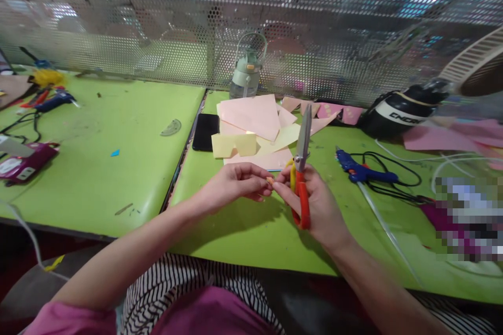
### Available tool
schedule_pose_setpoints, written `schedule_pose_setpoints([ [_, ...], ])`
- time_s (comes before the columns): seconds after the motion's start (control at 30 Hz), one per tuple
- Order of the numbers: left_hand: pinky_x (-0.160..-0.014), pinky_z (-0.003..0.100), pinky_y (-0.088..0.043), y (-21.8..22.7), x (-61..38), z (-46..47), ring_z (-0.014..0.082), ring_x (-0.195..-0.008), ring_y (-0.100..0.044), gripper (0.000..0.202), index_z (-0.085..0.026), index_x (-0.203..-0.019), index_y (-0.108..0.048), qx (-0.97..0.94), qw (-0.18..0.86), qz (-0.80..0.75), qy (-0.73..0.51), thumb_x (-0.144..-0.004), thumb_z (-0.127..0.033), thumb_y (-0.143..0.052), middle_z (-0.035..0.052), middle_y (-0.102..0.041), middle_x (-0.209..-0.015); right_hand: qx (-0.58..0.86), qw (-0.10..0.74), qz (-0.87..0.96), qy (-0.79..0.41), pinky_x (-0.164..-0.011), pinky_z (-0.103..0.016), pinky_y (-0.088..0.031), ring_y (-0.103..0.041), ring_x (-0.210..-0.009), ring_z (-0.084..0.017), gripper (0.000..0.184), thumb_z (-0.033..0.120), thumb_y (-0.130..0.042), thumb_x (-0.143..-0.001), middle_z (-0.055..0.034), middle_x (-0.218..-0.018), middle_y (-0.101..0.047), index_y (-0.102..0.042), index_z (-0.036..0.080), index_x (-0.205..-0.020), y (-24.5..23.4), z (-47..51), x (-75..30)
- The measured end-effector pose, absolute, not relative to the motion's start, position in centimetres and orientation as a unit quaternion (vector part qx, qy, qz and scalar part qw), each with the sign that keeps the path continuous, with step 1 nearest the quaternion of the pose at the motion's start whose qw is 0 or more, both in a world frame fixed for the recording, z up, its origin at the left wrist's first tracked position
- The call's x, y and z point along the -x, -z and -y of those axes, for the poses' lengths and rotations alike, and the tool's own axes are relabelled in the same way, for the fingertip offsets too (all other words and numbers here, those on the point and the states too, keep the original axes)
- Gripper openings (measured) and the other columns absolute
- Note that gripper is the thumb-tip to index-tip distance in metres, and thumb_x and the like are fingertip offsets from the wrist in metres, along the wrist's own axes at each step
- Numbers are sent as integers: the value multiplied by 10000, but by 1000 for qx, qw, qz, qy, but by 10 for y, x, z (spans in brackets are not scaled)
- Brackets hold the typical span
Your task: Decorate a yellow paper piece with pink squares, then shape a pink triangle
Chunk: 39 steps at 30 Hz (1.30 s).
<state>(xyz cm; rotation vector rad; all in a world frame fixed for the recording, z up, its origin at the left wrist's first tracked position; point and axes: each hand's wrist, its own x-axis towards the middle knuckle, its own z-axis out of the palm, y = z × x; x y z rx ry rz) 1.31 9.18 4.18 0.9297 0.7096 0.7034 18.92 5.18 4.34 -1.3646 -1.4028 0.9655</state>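
I saw the left hand point(236, 183) with its finger and thumb pinched close on a tiny orange piece point(270, 180). The right hand point(322, 207) had its fingertips at the other side of that piece, so it sat right between the two hands. The right hand also held scissors point(302, 167), with red and yellow handles and the blades pointing up and away from the person. Just past the left hand was a folded yellow paper point(234, 145), and behind that lay pink paper point(251, 115). A black phone point(206, 136) lay beyond the left hand, off to its left. To the right of the right hand was a blue glue gun point(365, 170) with a black cord. Farther out, past both hands, a pale green bottle point(246, 76) stood near a wall full of holes point(157, 21). Under the hands was a bright green table point(243, 238).
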Motion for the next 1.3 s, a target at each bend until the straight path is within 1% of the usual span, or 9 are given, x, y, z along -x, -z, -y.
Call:
schedule_pose_setpoints([
  [0.1,-753,274,-536,-45,-12,-91,112,-712,-693,31,-141,-850,-699,-416,783,-332,-322,-823,-127,-706,32,-746,-792,558,459,570,-391,-772,-335,-549,-585,-748,-155,434,537,-775,-700,3,-846,-587,-519,249,-899,-45,-51,-188],
  [0.23,-742,259,-540,-41,-10,-92,99,-698,-688,45,-139,-874,-716,-416,788,-318,-323,-830,-137,-708,31,-748,-799,555,461,566,-399,-786,-324,-550,-590,-764,-151,418,509,-780,-702,4,-854,-586,-527,248,-908,-44,-51,-188],
  [0.4,-717,229,-547,-34,-9,-94,99,-723,-698,59,-139,-888,-729,-419,797,-292,-323,-833,-136,-708,38,-750,-799,558,465,566,-390,-719,-318,-550,-591,-731,-151,423,520,-773,-697,8,-825,-584,-514,246,-888,-45,-52,-186],
  [0.53,-714,227,-548,-35,-8,-93,103,-728,-699,77,-132,-893,-728,-418,799,-291,-319,-821,-113,-707,47,-752,-807,570,465,559,-382,-712,-328,-548,-589,-691,-146,407,516,-762,-712,14,-793,-588,-505,243,-869,-48,-52,-183],
  [0.73,-697,241,-538,-32,-9,-92,108,-709,-691,51,-127,-858,-689,-414,801,-289,-321,-812,-131,-710,45,-739,-777,561,466,565,-385,-674,-306,-532,-574,-658,-129,381,474,-754,-740,27,-781,-577,-502,239,-902,-44,-52,-185],
  [0.93,-677,252,-524,-34,-12,-92,116,-689,-680,138,-133,-829,-641,-410,805,-292,-316,-759,-149,-759,31,-720,-735,568,465,565,-376,-673,-291,-534,-576,-700,-139,377,479,-753,-736,16,-817,-563,-505,248,-900,-43,-51,-183],
  [1.03,-681,259,-528,-37,-11,-92,116,-692,-683,116,-128,-809,-644,-412,802,-306,-306,-782,-177,-745,40,-723,-762,565,464,570,-375,-672,-275,-528,-555,-686,-127,359,440,-765,-723,29,-809,-552,-510,250,-890,-44,-51,-183],
  [1.17,-687,260,-534,-37,-10,-91,115,-686,-685,165,-127,-809,-644,-411,801,-308,-307,-774,-222,-775,44,-730,-767,571,454,577,-367,-667,-275,-518,-546,-674,-128,332,416,-748,-737,29,-810,-559,-517,254,-914,-44,-49,-185],
  [1.3,-682,254,-539,-34,-11,-90,118,-686,-693,156,-129,-798,-637,-403,806,-309,-304,-770,-187,-780,35,-725,-725,572,450,586,-356,-655,-269,-513,-558,-676,-131,314,422,-739,-751,26,-811,-568,-522,256,-907,-44,-44,-184],
])
